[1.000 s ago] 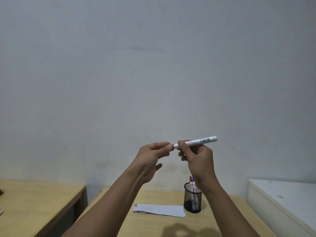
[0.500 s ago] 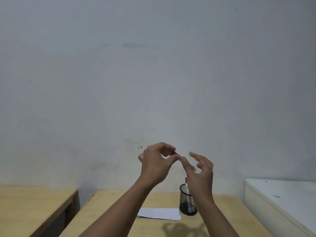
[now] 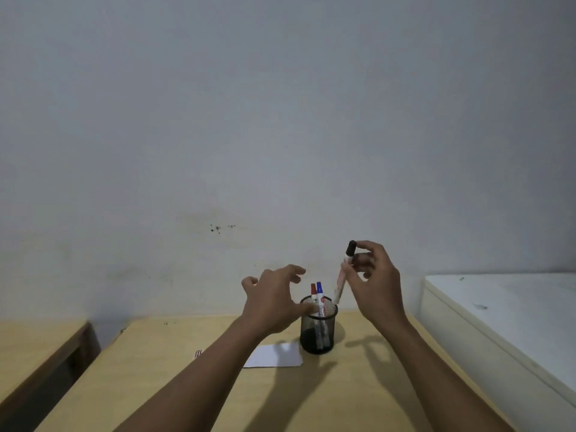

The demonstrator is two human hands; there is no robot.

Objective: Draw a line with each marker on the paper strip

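Head view: the right hand (image 3: 375,285) is raised above the desk (image 3: 358,394), its fingers (image 3: 371,246) pinched on a marker (image 3: 344,269) with a black cap. The marker is held nearly upright, cap end up, tilted slightly so its lower end hangs over the rim of the cup (image 3: 318,333); its body is blurred. The left hand (image 3: 271,302) hovers just left of the cup with fingers spread wide and curled, holding nothing, one fingertip crossing in front of the cup's rim. The cup is black mesh and stands upright on the desk, holding a red marker (image 3: 313,291) and a blue marker (image 3: 319,289) side by side, caps up. The paper strip (image 3: 274,357) lies flat on the desk just left of the cup's base, partly hidden by the left forearm; coloured marks (image 3: 198,353) show at its far left end. A second wooden surface (image 3: 34,347) sits to the left, apart from the desk, and a white cabinet (image 3: 505,313) stands to the right. A plain wall (image 3: 280,120) fills the background.
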